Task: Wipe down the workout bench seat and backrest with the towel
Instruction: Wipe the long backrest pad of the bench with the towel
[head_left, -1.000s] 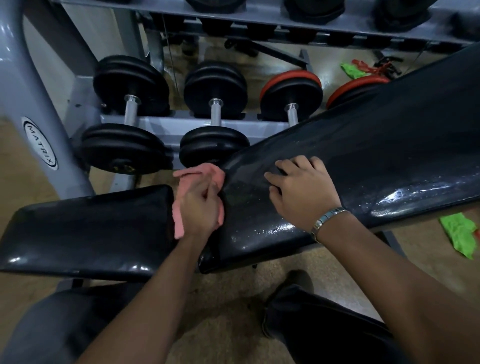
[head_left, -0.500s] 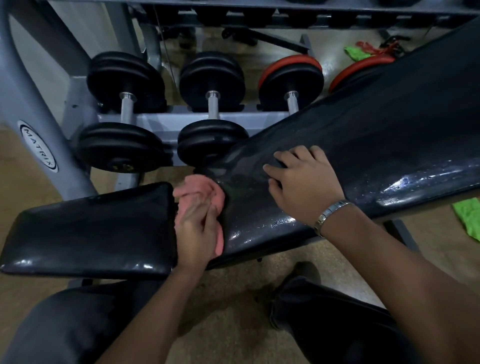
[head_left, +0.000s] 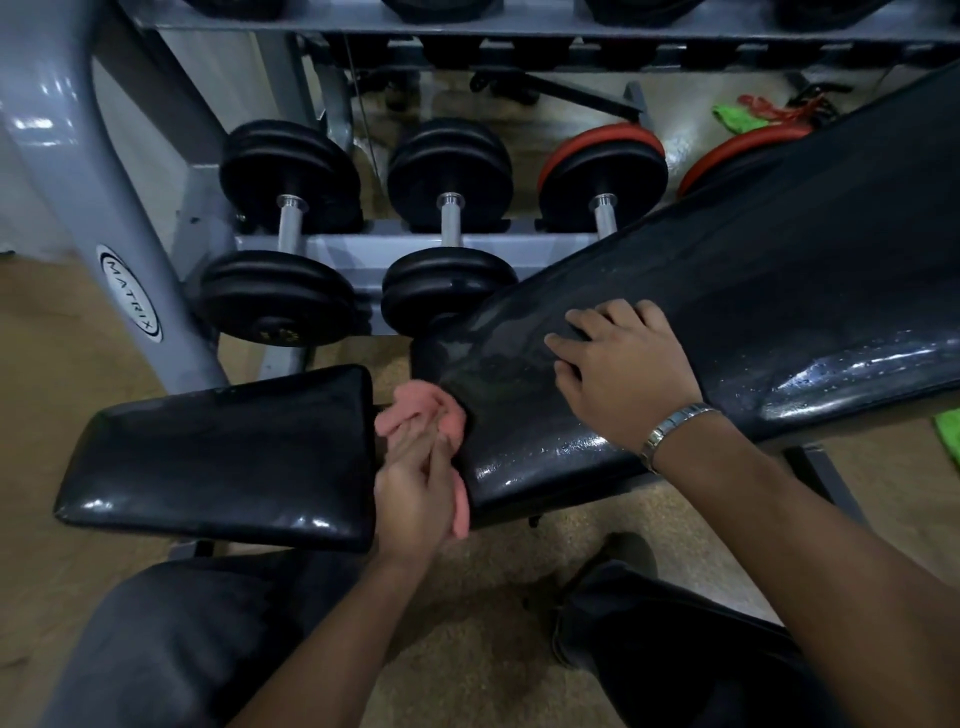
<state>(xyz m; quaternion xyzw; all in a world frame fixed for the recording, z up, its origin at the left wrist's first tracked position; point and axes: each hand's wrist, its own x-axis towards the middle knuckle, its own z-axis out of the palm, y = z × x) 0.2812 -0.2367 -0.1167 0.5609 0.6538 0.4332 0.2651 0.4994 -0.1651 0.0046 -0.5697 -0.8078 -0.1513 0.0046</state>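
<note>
The black bench seat (head_left: 218, 462) lies at the left, and the long black backrest (head_left: 753, 322) slants up to the right, wet and shiny along its near edge. My left hand (head_left: 415, 483) holds a pink towel (head_left: 436, 415) pressed into the gap between seat and backrest, against the backrest's lower end. The towel is partly hidden under my fingers. My right hand (head_left: 618, 369) rests flat on the backrest with fingers spread, a metal watch on the wrist.
A grey dumbbell rack (head_left: 363, 244) stands right behind the bench, holding black dumbbells (head_left: 280, 260) and red-rimmed ones (head_left: 602, 176). Green cloths lie on the floor at the far right (head_left: 948, 431) and behind the backrest (head_left: 737, 117). My legs are below the bench.
My left hand has slid the pink towel down along the backrest's lower end, toward me. My right hand stays pressed on the backrest. The view has shifted a little.
</note>
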